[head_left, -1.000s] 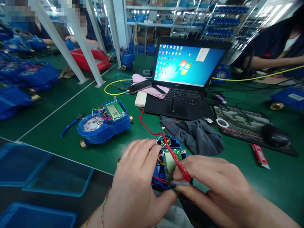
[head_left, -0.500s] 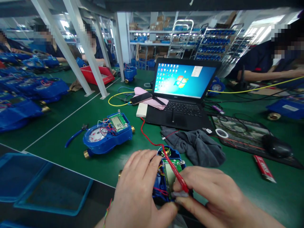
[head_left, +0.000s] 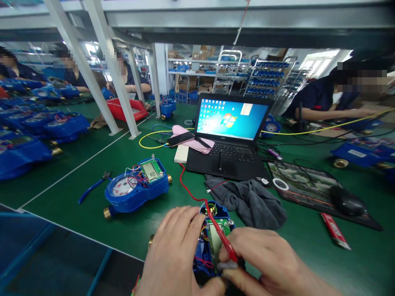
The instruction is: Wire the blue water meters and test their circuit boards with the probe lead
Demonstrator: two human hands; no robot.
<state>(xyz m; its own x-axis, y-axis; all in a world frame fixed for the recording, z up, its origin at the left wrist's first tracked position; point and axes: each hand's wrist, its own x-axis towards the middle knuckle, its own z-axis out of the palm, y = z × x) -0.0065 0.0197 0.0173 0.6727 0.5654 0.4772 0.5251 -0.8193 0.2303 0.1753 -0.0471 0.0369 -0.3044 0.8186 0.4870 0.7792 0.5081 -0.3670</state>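
An open blue water meter (head_left: 210, 242) with a green circuit board and coloured wires lies at the table's near edge. My left hand (head_left: 175, 257) wraps around its left side and holds it. My right hand (head_left: 271, 263) pinches a red probe (head_left: 222, 240) against the board; its red wire (head_left: 188, 187) runs back toward the laptop (head_left: 230, 135). A second open blue meter (head_left: 135, 187) with a dial and small display sits to the left, apart from my hands.
A grey cloth (head_left: 249, 201) lies before the laptop. Right of it are a mouse (head_left: 347, 202) on a mat, a tape ring (head_left: 280, 184) and a red pack (head_left: 335, 230). Blue pliers (head_left: 92, 187) lie left. Several blue meters fill the far left. Other people work around the table.
The view has tilted upward, so table items sit lower in frame. My hands stay on the meter with the red probe still pressed to the board.
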